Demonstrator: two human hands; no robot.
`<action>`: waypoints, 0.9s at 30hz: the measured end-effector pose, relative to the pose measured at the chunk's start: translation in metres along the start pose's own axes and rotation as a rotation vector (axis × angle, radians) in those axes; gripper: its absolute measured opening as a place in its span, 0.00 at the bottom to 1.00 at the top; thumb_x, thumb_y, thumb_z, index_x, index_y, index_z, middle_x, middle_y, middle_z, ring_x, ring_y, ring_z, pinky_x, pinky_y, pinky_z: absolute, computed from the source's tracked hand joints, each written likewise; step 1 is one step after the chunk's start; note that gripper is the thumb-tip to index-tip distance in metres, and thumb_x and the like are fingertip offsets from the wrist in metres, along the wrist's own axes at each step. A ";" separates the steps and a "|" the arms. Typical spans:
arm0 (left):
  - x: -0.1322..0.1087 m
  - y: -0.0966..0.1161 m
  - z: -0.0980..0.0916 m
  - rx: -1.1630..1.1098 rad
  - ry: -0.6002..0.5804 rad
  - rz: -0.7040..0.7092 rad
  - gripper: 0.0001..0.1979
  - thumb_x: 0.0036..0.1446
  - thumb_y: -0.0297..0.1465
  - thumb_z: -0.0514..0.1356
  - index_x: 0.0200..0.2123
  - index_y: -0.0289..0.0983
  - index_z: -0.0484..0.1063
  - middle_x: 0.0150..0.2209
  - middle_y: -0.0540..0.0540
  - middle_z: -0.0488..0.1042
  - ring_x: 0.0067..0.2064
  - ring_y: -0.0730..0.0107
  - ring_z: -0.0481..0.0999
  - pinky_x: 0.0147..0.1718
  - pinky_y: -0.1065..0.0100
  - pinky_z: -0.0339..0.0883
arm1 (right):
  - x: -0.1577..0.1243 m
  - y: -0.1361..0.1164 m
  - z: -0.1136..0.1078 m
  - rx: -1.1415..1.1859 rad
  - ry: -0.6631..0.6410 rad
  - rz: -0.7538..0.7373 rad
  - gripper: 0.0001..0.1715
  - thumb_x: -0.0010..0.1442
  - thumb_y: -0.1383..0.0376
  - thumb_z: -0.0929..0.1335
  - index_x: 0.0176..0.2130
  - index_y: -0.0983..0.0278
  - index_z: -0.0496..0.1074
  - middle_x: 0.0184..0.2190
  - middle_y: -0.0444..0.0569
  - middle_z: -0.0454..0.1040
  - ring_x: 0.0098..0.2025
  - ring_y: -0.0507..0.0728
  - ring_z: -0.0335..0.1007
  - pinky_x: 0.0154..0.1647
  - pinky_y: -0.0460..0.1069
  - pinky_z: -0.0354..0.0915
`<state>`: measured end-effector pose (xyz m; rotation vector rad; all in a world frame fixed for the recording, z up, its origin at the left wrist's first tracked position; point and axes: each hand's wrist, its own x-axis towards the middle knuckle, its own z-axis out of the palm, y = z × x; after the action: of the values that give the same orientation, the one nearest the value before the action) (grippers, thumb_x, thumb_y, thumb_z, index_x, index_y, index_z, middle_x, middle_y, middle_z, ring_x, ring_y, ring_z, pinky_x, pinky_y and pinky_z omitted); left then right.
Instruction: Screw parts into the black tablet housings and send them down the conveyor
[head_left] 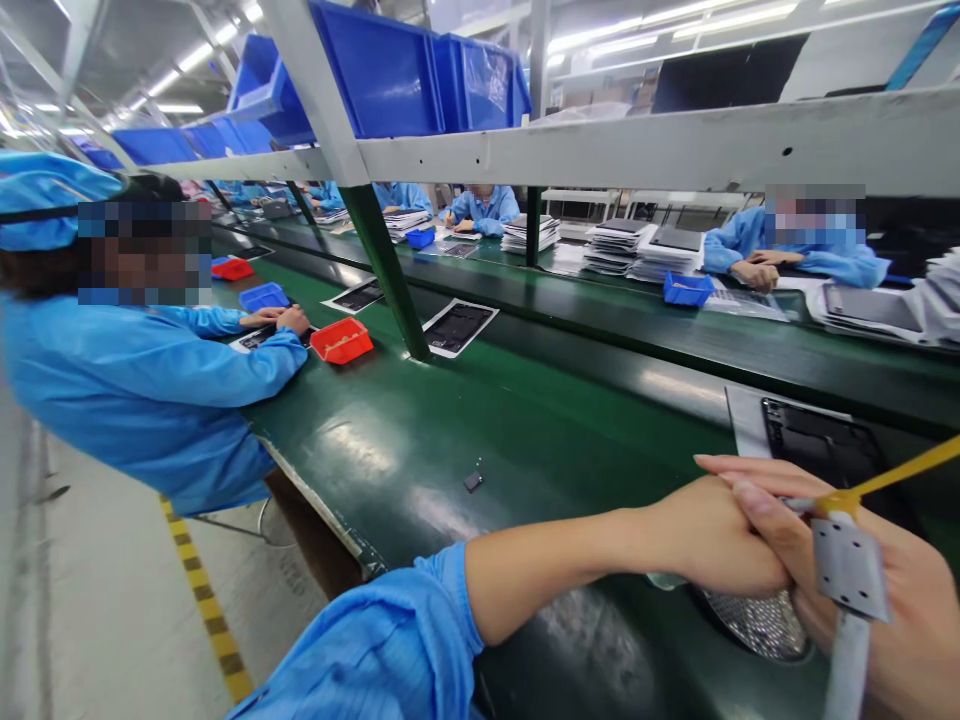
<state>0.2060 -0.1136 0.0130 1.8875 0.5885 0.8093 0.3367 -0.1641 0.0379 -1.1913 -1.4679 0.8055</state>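
My left hand [720,545] reaches in from the left above the green bench [600,640], its fingers hidden behind my right hand. Partly over it lies my right hand [892,610], thumb across the left hand's back and a finger stretched beyond it. Against the right hand is a grey band with a perforated metal plate [851,565] and a yellow cord [911,465], looking like an anti-static wrist strap. Below the hands shows a round dish with a shiny textured surface [765,620]. Behind them a black device panel [817,440] lies on white paper.
A small black part [473,481] lies mid-bench. Further left are a red tray [341,341] and a co-worker in blue [150,370]. A green post [386,270] carries a shelf of blue bins [382,70]. Other people sit across the belt [600,310].
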 end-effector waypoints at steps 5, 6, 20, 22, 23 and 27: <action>-0.004 0.004 0.000 -0.016 0.030 0.043 0.10 0.51 0.17 0.62 0.34 0.38 0.71 0.45 0.44 0.81 0.59 0.53 0.81 0.62 0.58 0.77 | 0.002 0.010 0.000 -0.040 0.004 -0.175 0.10 0.64 0.50 0.80 0.37 0.52 0.88 0.46 0.49 0.89 0.47 0.66 0.88 0.53 0.60 0.81; -0.004 0.005 0.000 -0.009 0.034 0.042 0.10 0.52 0.17 0.61 0.33 0.38 0.70 0.45 0.45 0.81 0.59 0.53 0.81 0.62 0.58 0.77 | 0.003 0.011 0.000 -0.052 0.012 -0.230 0.08 0.64 0.52 0.79 0.38 0.52 0.88 0.46 0.48 0.89 0.47 0.64 0.88 0.52 0.59 0.81; 0.003 0.002 0.003 -0.058 0.054 -0.100 0.03 0.61 0.23 0.63 0.36 0.35 0.75 0.39 0.49 0.77 0.49 0.62 0.81 0.54 0.63 0.78 | -0.002 0.015 0.011 -0.132 0.371 -0.627 0.15 0.60 0.66 0.81 0.47 0.52 0.89 0.37 0.47 0.87 0.37 0.65 0.86 0.46 0.62 0.84; 0.003 0.001 0.003 -0.067 0.043 -0.079 0.03 0.60 0.22 0.62 0.35 0.35 0.74 0.38 0.50 0.76 0.48 0.63 0.80 0.54 0.64 0.77 | -0.003 0.016 0.009 -0.148 0.393 -0.623 0.14 0.59 0.64 0.81 0.46 0.53 0.89 0.37 0.48 0.87 0.37 0.66 0.86 0.46 0.63 0.84; 0.003 0.001 0.002 -0.068 0.040 -0.075 0.03 0.60 0.22 0.62 0.35 0.35 0.74 0.37 0.50 0.76 0.48 0.63 0.80 0.53 0.64 0.77 | -0.004 0.015 0.009 -0.153 0.390 -0.597 0.13 0.60 0.63 0.81 0.46 0.53 0.88 0.37 0.48 0.87 0.37 0.67 0.86 0.47 0.64 0.84; 0.002 0.000 0.001 -0.062 0.032 -0.092 0.04 0.58 0.22 0.63 0.32 0.35 0.73 0.36 0.49 0.76 0.46 0.63 0.80 0.52 0.63 0.78 | -0.005 0.009 0.014 -0.129 0.364 -0.504 0.07 0.60 0.60 0.80 0.41 0.54 0.87 0.37 0.50 0.86 0.37 0.68 0.86 0.46 0.66 0.84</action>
<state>0.2082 -0.1124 0.0134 1.7805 0.6585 0.7905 0.3256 -0.1652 0.0249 -0.9374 -1.4360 0.1434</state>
